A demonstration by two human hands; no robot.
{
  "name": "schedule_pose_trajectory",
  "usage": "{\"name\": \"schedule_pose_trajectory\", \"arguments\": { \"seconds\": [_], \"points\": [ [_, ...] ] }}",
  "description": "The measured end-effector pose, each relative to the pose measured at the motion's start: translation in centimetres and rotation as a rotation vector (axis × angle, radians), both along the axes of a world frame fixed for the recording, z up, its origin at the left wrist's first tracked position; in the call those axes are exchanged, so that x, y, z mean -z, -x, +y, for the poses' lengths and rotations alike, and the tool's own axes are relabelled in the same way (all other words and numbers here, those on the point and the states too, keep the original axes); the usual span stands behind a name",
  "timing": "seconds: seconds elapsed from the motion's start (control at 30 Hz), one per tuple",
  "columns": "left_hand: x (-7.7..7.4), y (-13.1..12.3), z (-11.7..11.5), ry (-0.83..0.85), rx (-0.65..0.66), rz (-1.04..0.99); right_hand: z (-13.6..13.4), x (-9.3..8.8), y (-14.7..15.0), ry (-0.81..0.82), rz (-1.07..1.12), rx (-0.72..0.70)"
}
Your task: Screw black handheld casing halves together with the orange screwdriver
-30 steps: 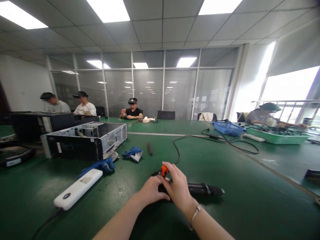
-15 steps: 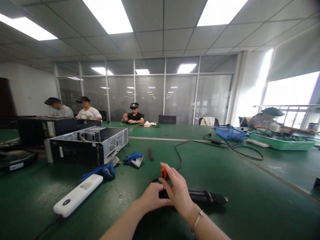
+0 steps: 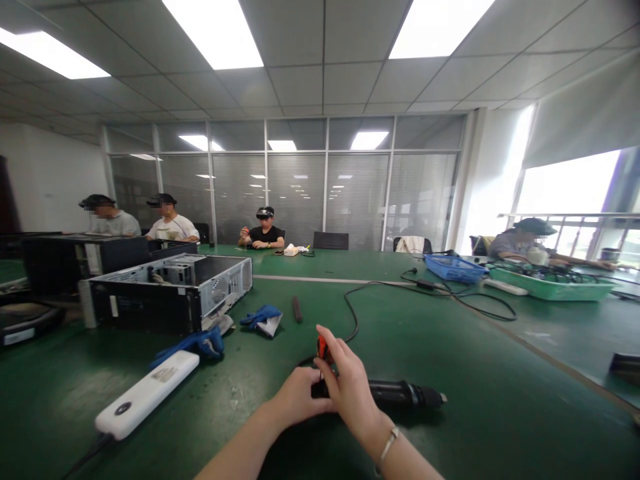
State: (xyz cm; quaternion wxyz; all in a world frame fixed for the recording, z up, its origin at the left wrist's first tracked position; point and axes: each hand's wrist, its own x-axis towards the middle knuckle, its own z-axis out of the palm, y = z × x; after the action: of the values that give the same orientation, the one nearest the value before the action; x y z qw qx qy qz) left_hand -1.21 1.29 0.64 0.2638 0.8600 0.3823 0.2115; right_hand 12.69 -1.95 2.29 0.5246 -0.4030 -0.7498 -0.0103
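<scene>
A black electric screwdriver lies sideways on the green table, its metal tip pointing right and its cord running off the back end. My left hand is closed around the tool's rear end, thumb along the near side. In my right hand a small red and black screwdriver stands upright, pinched by its handle between thumb and fingers. Its thin shaft points down at the rear of the electric tool. Where the tip meets the tool is hidden by my fingers.
Left of my hands are a white power strip, blue gloves and an opened computer case. A dark bar lies ahead. Back right are a black cable, a blue basket and a green basket. Several people sit around the table.
The whole view has shifted slightly, so everything appears a little further left. Both hands keep their hold, and the small screwdriver stays upright at the same end of the tool.
</scene>
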Motion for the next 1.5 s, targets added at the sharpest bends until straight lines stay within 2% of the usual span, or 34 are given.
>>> {"name": "schedule_pose_trajectory", "arguments": {
  "seconds": [0.17, 0.37, 0.5, 0.6, 0.7, 0.8, 0.93, 1.03, 1.13, 1.33, 1.5],
  "points": [
    [-0.2, -0.1, -0.2, -0.036, 0.071, -0.088, -0.4, 0.0, 0.1, 0.024, 0.014, -0.032],
    [0.0, -0.1, -0.1, -0.022, -0.016, 0.005, -0.2, 0.1, -0.2, 0.007, -0.013, 0.033],
    [0.2, -0.1, 0.0, -0.046, 0.024, -0.043, -0.1, 0.0, -0.1, 0.017, 0.021, -0.047],
    [0.2, -0.2, 0.0, -0.07, 0.07, -0.117, -0.5, -0.2, -0.1, 0.026, -0.007, -0.041],
    [0.3, -0.2, 0.1, -0.047, 0.035, -0.055, -0.5, -0.2, -0.2, 0.011, -0.032, 0.019],
    [0.5, -0.1, 0.2, -0.032, -0.009, 0.002, -0.4, -0.2, -0.2, 0.018, -0.028, 0.002],
    [0.5, -0.2, 0.1, -0.055, 0.041, -0.07, -0.8, -0.3, -0.1, 0.032, 0.007, -0.076],
    [0.5, -0.2, 0.0, -0.073, 0.062, -0.121, -1.0, -0.3, 0.0, 0.019, -0.02, -0.037],
    [0.9, -0.1, 0.3, -0.067, 0.035, -0.08, -0.7, 0.0, -0.1, 0.001, -0.033, 0.014],
    [1.1, -0.1, 0.5, -0.071, 0.044, -0.065, -0.5, 0.3, 0.0, 0.059, 0.02, -0.102],
    [0.8, -0.2, 0.2, -0.078, 0.046, -0.082, -0.7, 0.4, 0.0, 0.03, 0.007, -0.05]
  ]
}}
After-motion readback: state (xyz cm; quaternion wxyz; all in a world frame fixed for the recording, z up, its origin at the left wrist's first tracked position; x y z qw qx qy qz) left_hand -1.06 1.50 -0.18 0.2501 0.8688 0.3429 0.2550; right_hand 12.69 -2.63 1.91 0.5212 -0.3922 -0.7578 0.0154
